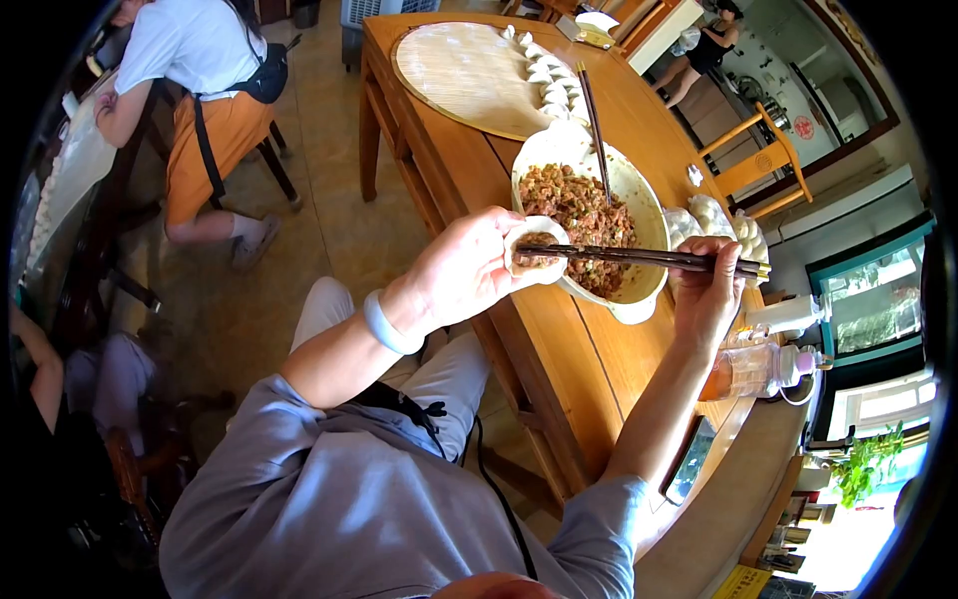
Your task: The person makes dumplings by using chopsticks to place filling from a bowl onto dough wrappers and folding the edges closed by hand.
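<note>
In my left hand (pixel 464 262) lies a round dumpling wrapper (pixel 517 262), held by its edge near the bowl's rim. A dab of meat filling sits at its middle. My right hand (pixel 707 295) is closed around a pair of dark chopsticks (pixel 639 256), whose tips touch the filling on the wrapper. Under the chopsticks stands a white bowl (pixel 647 190) of chopped meat filling (pixel 579 205). A second pair of chopsticks (pixel 592 120) leans in the bowl, tips in the meat. Beyond it, folded dumplings (pixel 555 88) line the right side of a round woven tray (pixel 459 70).
The wooden table (pixel 559 339) carries bagged dumplings (pixel 711 215), a bottle (pixel 748 371) and a phone (pixel 689 459) on the right. A wooden chair (pixel 758 165) stands beyond. One person (pixel 200 60) leans over a table at left; another person (pixel 704 50) is in the far room.
</note>
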The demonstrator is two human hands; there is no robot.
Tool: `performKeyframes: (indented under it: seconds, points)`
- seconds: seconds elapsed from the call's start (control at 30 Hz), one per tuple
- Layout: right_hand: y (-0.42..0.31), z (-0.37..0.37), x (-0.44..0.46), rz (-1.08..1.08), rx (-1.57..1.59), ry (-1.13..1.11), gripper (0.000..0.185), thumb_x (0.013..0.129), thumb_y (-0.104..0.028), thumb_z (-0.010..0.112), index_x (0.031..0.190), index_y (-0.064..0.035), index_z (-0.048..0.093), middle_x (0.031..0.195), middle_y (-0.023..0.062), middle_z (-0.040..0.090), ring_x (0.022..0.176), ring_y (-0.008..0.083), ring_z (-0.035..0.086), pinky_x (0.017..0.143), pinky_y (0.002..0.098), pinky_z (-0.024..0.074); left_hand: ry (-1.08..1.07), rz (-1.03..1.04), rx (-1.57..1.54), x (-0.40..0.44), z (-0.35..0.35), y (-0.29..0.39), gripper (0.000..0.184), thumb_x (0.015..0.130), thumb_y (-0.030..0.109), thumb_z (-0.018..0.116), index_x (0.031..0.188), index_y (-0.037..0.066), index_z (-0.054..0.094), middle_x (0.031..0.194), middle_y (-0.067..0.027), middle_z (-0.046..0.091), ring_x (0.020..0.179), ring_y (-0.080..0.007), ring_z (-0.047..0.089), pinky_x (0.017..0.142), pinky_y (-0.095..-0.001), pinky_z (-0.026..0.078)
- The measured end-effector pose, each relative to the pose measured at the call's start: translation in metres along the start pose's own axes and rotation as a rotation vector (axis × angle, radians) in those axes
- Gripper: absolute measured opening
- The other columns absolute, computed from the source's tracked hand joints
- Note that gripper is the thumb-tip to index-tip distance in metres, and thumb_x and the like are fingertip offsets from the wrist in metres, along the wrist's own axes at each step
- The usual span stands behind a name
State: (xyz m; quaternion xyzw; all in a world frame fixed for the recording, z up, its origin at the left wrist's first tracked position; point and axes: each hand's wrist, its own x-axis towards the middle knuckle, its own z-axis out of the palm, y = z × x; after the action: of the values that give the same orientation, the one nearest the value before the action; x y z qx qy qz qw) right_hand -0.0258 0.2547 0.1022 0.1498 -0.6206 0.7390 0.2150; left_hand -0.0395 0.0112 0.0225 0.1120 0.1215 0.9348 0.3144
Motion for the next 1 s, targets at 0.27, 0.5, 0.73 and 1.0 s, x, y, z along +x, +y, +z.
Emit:
performKeyframes:
  seconds: [0.27,0.5,0.73,1.0]
  points:
    - [0.006,-0.013,0.007,0.031,0.073,-0.023,0.033,0.094,-0.029,0.043,0.08,0.0007,0.051,0.074,0.0115,0.052,0.065,0.02,0.053,0.052,0.0285,0.0476,0.019,-0.017,-0.033,-0.001,0.003,0.0,0.037,0.091,0.018,0.035,0.109,-0.011,0.048,0.115,-0.0213,0.053,0.108,-0.0301,0.051,0.1,-0.0437,0.039]
    - [0.013,-0.024,0.014,0.04,0.091,-0.005,0.032,0.095,-0.029,0.042,0.081,-0.001,0.05,0.074,0.0093,0.051,0.066,0.0193,0.053,0.052,0.0276,0.0465,-0.018,-0.041,0.029,0.003,0.002,0.004,0.037,0.092,0.018,0.032,0.111,-0.01,0.047,0.113,-0.0196,0.054,0.105,-0.0289,0.053,0.098,-0.0427,0.041]
    - [0.017,-0.027,0.016,0.06,0.171,0.035,0.031,0.094,-0.028,0.045,0.08,-0.0022,0.052,0.073,0.0073,0.053,0.068,0.018,0.056,0.048,0.0259,0.0474,0.031,-0.073,0.003,0.005,0.009,0.005,0.039,0.091,0.017,0.032,0.114,-0.012,0.045,0.115,-0.0212,0.053,0.108,-0.029,0.053,0.098,-0.0411,0.041]
    - [0.021,-0.026,0.018,0.1,0.213,0.088,0.031,0.093,-0.029,0.047,0.079,-0.0024,0.052,0.071,0.0071,0.053,0.067,0.018,0.057,0.049,0.0252,0.0479,-0.096,-0.109,-0.1,-0.002,0.01,0.01,0.043,0.091,0.018,0.032,0.116,-0.015,0.041,0.117,-0.0239,0.052,0.111,-0.0317,0.05,0.101,-0.041,0.037]
